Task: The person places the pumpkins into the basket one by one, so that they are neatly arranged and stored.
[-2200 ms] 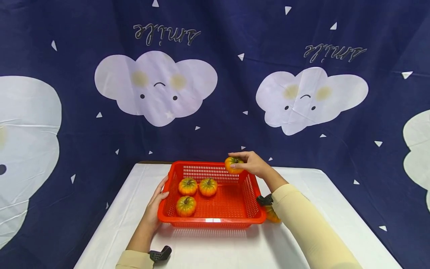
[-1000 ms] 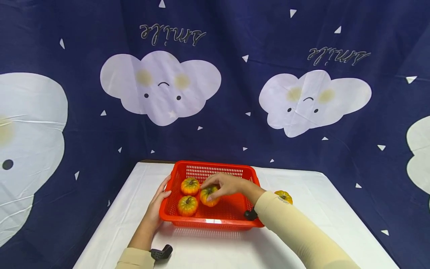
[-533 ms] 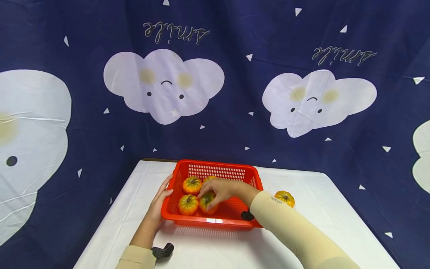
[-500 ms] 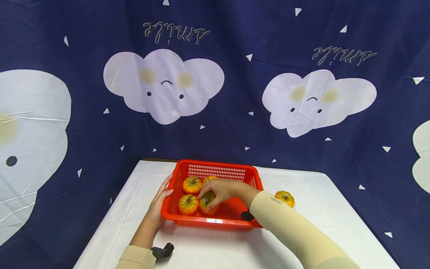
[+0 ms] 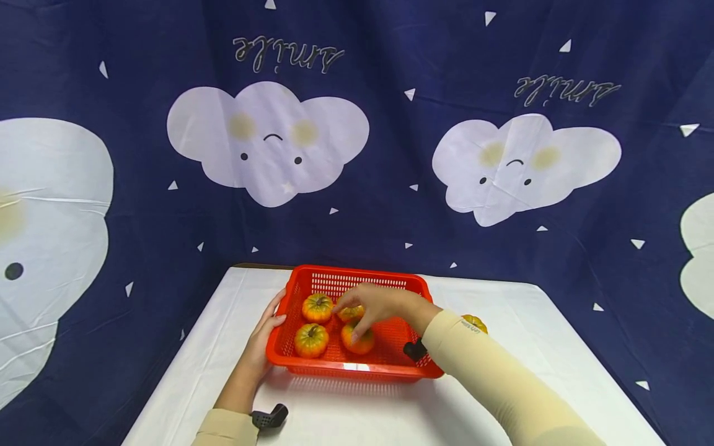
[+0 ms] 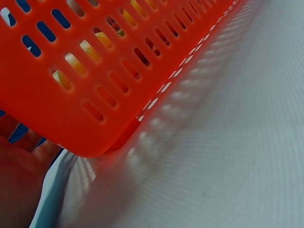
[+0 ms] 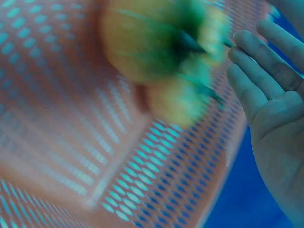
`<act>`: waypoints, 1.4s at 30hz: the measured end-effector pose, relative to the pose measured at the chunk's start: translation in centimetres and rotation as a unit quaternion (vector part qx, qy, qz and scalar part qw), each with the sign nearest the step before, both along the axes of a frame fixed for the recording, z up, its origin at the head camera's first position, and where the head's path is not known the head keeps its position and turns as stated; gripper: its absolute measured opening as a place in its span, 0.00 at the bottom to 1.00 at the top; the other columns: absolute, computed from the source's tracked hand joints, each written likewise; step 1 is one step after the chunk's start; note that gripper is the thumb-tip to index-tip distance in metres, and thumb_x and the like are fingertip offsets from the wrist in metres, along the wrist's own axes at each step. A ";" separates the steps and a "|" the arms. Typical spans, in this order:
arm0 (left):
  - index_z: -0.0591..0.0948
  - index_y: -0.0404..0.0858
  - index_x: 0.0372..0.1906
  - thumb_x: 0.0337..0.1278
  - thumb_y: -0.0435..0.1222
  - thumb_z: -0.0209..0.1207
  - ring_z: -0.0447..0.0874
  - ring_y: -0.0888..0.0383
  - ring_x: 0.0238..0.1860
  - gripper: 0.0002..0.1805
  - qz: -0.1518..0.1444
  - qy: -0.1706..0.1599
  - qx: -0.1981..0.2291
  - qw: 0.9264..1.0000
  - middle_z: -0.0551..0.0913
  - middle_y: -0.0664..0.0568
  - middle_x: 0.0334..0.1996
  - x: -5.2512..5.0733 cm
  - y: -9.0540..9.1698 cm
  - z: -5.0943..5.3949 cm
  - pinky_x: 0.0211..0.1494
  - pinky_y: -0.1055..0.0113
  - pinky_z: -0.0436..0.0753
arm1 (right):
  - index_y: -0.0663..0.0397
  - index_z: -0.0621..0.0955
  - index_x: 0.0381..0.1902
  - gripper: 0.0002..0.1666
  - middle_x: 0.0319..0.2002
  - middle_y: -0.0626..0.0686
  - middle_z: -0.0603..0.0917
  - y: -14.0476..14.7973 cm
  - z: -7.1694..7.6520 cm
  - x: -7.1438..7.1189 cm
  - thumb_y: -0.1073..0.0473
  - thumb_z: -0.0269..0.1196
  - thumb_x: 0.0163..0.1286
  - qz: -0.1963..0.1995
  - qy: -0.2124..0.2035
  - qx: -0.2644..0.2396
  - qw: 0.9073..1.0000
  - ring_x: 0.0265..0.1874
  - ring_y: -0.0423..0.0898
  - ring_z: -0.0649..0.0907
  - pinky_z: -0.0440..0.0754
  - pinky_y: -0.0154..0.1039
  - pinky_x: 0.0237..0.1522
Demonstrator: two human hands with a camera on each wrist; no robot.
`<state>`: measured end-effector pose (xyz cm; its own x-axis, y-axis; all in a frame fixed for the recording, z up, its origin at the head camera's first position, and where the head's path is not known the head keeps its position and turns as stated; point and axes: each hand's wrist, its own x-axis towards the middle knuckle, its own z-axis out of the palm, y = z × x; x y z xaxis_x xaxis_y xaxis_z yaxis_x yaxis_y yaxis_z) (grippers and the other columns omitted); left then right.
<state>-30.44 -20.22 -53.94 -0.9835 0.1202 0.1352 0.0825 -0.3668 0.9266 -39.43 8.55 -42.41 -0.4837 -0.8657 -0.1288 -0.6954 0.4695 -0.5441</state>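
In the head view, a red plastic basket stands on the table with small orange-green pumpkins in it. The back left pumpkin and the front left pumpkin show fully. My right hand is over the basket, partly covering the back right pumpkin and front right pumpkin. The right wrist view shows its fingers spread apart from the blurred pumpkins. At the basket's left side, my left hand rests against the rim with fairly straight fingers. The left wrist view shows those fingers beside the basket wall.
Another pumpkin lies on the white tablecloth right of the basket, partly behind the right sleeve. A dark blue curtain with clouds hangs behind the table. Each wrist wears a black camera, one at the left wrist.
My right hand carried a pumpkin from the back right into the basket's front row and let it go. The hand has lifted slightly. My left hand stays at the rim.
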 end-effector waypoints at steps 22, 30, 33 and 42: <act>0.54 0.56 0.86 0.78 0.35 0.41 0.52 0.42 0.80 0.36 -0.008 0.003 0.018 1.000 0.51 0.49 0.83 0.1 -0.5 0.8 0.72 0.48 0.69 | 0.67 0.77 0.70 0.29 0.65 0.64 0.80 26.1 -2.8 -2.3 0.58 0.67 0.76 -0.338 -0.015 -0.293 0.894 0.57 0.37 0.83 0.77 0.28 0.57; 0.54 0.55 0.86 0.78 0.35 0.42 0.53 0.42 0.80 0.36 -0.008 0.005 0.020 1.000 0.51 0.49 0.83 0.0 -0.7 0.7 0.72 0.49 0.70 | 0.74 0.68 0.74 0.33 0.72 0.75 0.67 29.1 -9.6 0.4 0.69 0.64 0.76 -0.342 -0.109 -0.349 0.866 0.71 0.58 0.73 0.73 0.26 0.61; 0.54 0.55 0.86 0.78 0.35 0.42 0.52 0.42 0.80 0.36 -0.009 0.004 0.021 1.000 0.51 0.49 0.83 0.1 -0.6 0.6 0.72 0.48 0.69 | 0.74 0.66 0.76 0.36 0.74 0.75 0.65 28.9 -11.1 1.1 0.71 0.64 0.75 -0.335 -0.142 -0.372 0.854 0.71 0.58 0.73 0.75 0.30 0.63; 0.56 0.59 0.85 0.78 0.37 0.43 0.54 0.43 0.79 0.35 -0.004 -0.018 0.012 1.000 0.53 0.52 0.82 0.2 0.0 0.3 0.71 0.50 0.72 | 0.72 0.67 0.76 0.41 0.74 0.70 0.68 28.0 -12.6 2.4 0.70 0.70 0.69 -0.361 -0.191 -0.379 0.830 0.60 0.42 0.81 0.79 0.36 0.61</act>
